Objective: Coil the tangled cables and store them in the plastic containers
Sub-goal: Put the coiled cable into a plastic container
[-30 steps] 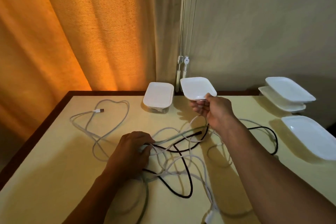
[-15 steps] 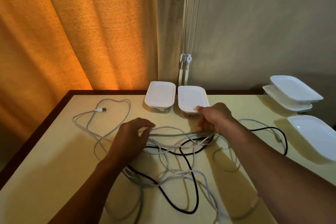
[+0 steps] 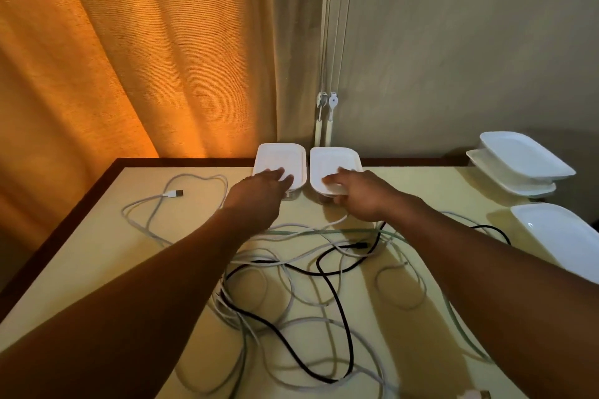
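Observation:
Two lidded white plastic containers stand side by side at the table's far edge. My left hand [image 3: 262, 188] lies flat on the lid of the left container [image 3: 282, 157], fingers straight. My right hand [image 3: 355, 193] rests its fingers on the lid of the right container [image 3: 337, 160], its thumb against the near rim. A tangle of white, black and pale green cables [image 3: 301, 275] sprawls over the table below both forearms. One white cable [image 3: 146, 214] loops off to the left and ends in a USB plug [image 3: 173, 194].
The yellow table [image 3: 90, 256] has a dark wooden edge. Two stacked white trays or lids [image 3: 522, 165] and a further one [image 3: 560, 236] sit at the right. An orange curtain [image 3: 129, 52] and blind cords [image 3: 325, 113] hang behind the table.
My left hand left the cables and moved forward onto the left container. My right hand set its white lid down on the right container and now rests on it.

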A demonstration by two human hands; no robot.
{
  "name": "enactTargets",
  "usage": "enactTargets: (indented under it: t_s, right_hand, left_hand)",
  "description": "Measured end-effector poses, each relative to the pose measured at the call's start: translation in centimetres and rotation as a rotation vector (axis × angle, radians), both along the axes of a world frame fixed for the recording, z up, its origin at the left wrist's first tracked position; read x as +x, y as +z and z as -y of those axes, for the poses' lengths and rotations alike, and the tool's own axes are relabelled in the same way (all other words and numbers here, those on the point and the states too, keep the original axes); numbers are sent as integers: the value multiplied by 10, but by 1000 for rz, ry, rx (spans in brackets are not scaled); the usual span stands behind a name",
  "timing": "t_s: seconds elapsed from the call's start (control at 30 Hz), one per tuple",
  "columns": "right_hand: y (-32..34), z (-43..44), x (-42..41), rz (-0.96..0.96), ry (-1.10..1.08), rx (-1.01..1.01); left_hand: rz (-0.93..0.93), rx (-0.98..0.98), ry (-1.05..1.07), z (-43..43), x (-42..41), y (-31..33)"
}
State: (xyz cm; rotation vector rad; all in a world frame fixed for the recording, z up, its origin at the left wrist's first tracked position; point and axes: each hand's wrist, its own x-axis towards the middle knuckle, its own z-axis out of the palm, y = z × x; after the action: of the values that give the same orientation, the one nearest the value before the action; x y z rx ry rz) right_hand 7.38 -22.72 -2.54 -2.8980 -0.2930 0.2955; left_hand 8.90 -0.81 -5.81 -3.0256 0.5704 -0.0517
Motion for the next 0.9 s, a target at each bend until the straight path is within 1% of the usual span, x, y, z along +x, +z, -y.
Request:
enactTargets:
  t_s: [0.07,0.13,0.17,0.2,0.27,0.3,0.33,0.4,0.43,0.47,0.57,0.63,0.73,0.8,0.9]
  right_hand:
    - [0,1,4,19,-6,18]
    - [-2,5,7,10,-29,52]
    - [-3,7,7,11,-58,117]
    - [-3,9,5,35,-105,231]
    - [-3,10,-8,179,-228,518]
    - [-2,9,-19,288,-289,612]
    - [-1,8,-34,382,-332,660]
    - [1,5,-71,496,-353,732]
    - [1,4,-92,520,-350,763]
    - [0,4,-113,544,-352,784]
    - [-9,11,-163,600,-420,770]
    - [-16,16,-182,555,-458,722]
    - [-18,26,-203,483,-445,652]
    - [-14,40,-213,504,-477,566]
    - [-12,75,-199,554,-520,375]
  left_hand:
    - [25,39,28,6,-5,2]
    - [15,34,30,5,-7,2]
    - [-11,1,19,3,-7,2]
    - [-53,-61,10,1,-9,2]
    - [-109,-278,15,-7,-19,6]
    - [-85,-417,29,-12,-31,7]
    - [-32,-553,45,-18,-47,7]
    - [94,-768,78,-32,-92,3]
    - [125,-840,86,-41,-117,-1]
    - [137,-871,81,-50,-141,-6]
    - [95,-845,64,-72,-187,-19]
    - [78,-852,78,-80,-203,-24]
    - [63,-838,90,-79,-214,-26]
    - [55,-836,86,-72,-218,-25]
    - [78,-859,73,-62,-214,-24]
